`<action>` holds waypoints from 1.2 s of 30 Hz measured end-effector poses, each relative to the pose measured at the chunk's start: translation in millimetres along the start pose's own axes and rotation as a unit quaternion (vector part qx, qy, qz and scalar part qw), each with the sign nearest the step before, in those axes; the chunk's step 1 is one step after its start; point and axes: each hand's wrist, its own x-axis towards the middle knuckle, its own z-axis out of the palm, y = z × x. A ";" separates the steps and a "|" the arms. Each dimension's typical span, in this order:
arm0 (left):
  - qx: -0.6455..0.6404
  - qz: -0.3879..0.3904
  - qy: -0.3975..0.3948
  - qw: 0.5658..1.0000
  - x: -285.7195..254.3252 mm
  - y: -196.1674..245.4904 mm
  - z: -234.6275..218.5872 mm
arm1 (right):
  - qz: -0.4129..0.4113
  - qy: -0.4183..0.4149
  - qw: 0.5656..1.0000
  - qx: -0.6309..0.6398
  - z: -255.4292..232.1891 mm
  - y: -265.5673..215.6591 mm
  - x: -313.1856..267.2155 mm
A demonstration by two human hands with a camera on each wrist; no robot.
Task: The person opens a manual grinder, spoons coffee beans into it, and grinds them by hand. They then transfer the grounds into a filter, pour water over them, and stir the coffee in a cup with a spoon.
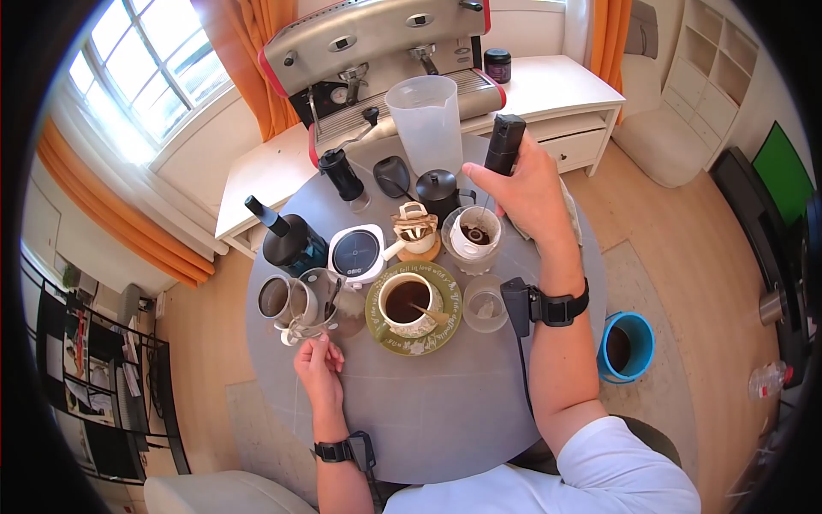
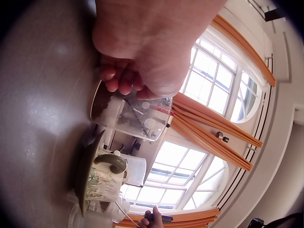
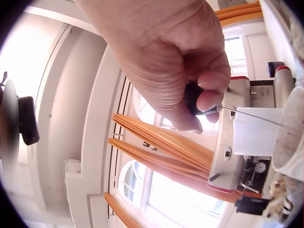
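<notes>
Glassware [image 1: 301, 304] crowds the left side of the round grey desk [image 1: 428, 411], just in front of a dark bottle [image 1: 295, 246] with a tall neck. Near those glasses I see the person's left hand [image 1: 320, 368], its fingers loosely bent, with nothing that I can make out in them. Further along come a black hand grinder [image 1: 344, 177] with its crank up and a white scale [image 1: 357, 254] with a dark round plate, then a black scoop [image 1: 393, 176] behind. Around the middle, a patterned mug [image 1: 409, 304] of dark liquid stands on a green saucer [image 1: 377, 313], a spoon [image 1: 437, 315] leaning in it. Behind the mug, a small white cup [image 1: 419, 246] carries a paper drip bag [image 1: 416, 221]; a black lidded pot [image 1: 437, 193] and a tall translucent pitcher [image 1: 426, 128] stand farther back. Right of these, a white cup [image 1: 473, 251] with dark grounds inside sits over a clear vessel [image 1: 469, 267]. The right hand [image 1: 535, 193] is up above it, fingers and thumb wrapped about a black frother [image 1: 505, 143], whose thin metal rod runs down towards that cup; whether its tip touches the grounds I cannot tell. Nearer the person stands a clear tumbler [image 1: 485, 307]. Rightmost, a blue bucket [image 1: 627, 347] rests on the floor.
</notes>
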 end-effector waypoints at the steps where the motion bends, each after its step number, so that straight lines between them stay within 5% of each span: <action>1: -0.001 0.000 0.003 1.000 0.1 -0.5 -0.2 | -0.002 0.001 1.000 -0.005 0.0 0.1 0.1; 24: 0.003 0.008 -0.003 1.000 3.5 -5.0 -4.8 | -0.011 0.016 0.999 0.026 -5.9 -7.8 -2.4; 30: -0.008 0.007 0.020 1.000 2.1 -5.0 -0.2 | -0.050 0.144 0.968 0.199 -20.9 -20.5 -9.1; 34: -0.014 0.010 0.008 1.000 1.7 -4.0 -0.5 | -0.099 0.217 0.959 0.155 -32.3 9.2 5.0; 36: -0.012 0.009 0.012 1.000 1.2 -3.4 -0.3 | -0.098 0.271 0.958 -0.009 -39.2 15.6 8.1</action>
